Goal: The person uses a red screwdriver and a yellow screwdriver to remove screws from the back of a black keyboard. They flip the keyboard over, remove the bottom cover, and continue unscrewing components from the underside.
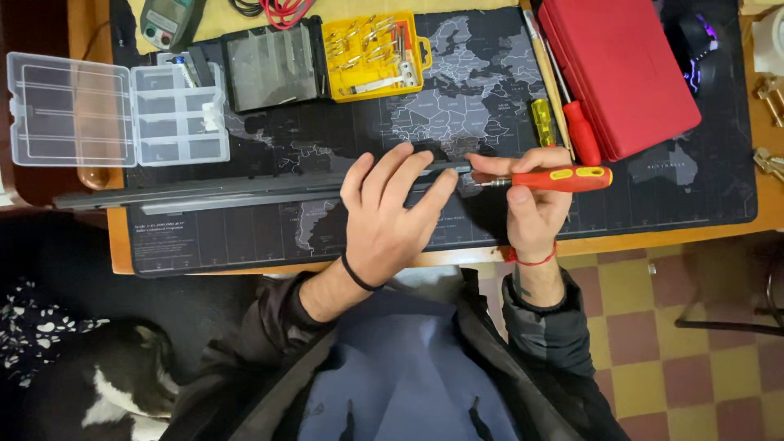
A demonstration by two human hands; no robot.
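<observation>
A long dark bar (245, 189) lies flat across the map-printed mat (653, 204) on the tabletop (90, 24), running from the far left edge to just under both hands. The left hand (388, 216) presses down on its right end with fingers spread flat, not wrapped around it. The right hand (531, 204) has its grip closed on a red screwdriver with yellow inlays (563, 178), the tip touching the bar's right end.

The bar looks stiff, thin and fairly light — likely metal or hard plastic — and long enough to swing if held only at one end; pinning it near the worked end seems the steadiest hold. The screwdriver handle looks ribbed and easy to hold.

Containers: a clear compartment box (118, 110) stands open at upper left, mostly empty but for a few small pieces I cannot identify. A yellow case (376, 55) holds small metal bits, with a dark tray (273, 65) just beside it. A closed red case (621, 69) sits at upper right — contents hidden.
</observation>
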